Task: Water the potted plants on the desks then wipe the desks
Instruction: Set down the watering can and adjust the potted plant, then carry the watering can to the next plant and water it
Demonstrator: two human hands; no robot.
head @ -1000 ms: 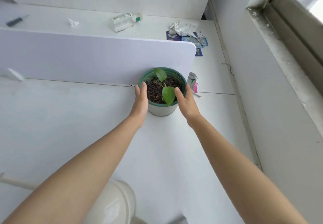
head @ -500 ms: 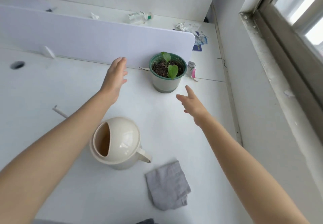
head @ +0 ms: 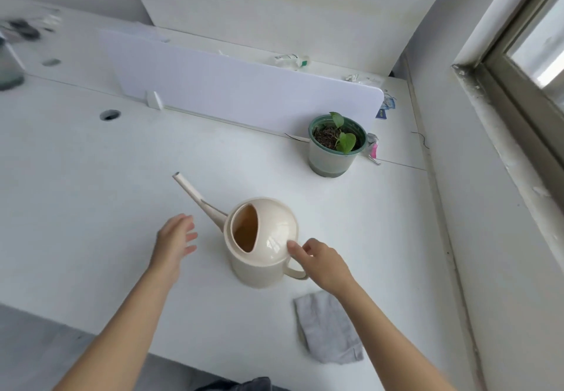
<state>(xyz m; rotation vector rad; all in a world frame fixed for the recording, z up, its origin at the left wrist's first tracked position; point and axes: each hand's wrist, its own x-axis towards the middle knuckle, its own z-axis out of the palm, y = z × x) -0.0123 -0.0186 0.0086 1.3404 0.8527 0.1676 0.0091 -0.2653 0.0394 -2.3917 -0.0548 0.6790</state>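
Note:
A cream watering can (head: 262, 242) stands on the white desk (head: 91, 177), its long spout pointing up and left. My right hand (head: 320, 261) is at the can's handle, fingers touching it but not closed around it. My left hand (head: 174, 242) hovers open just left of the can, near the base of the spout. A small green-leafed plant in a green-rimmed pot (head: 334, 146) stands at the back right against the divider. A grey cloth (head: 329, 329) lies folded near the desk's front edge, under my right forearm.
A white divider panel (head: 229, 85) runs along the back of the desk. Behind it lie a small bottle (head: 290, 59) and scattered packets. A cable hole (head: 110, 114) is at the left. The wall and window sill (head: 503, 146) close the right side.
Both hands left the pot and drew back toward me. The right hand came down to the watering can's handle; the left dropped beside the spout. The view pulled back and left.

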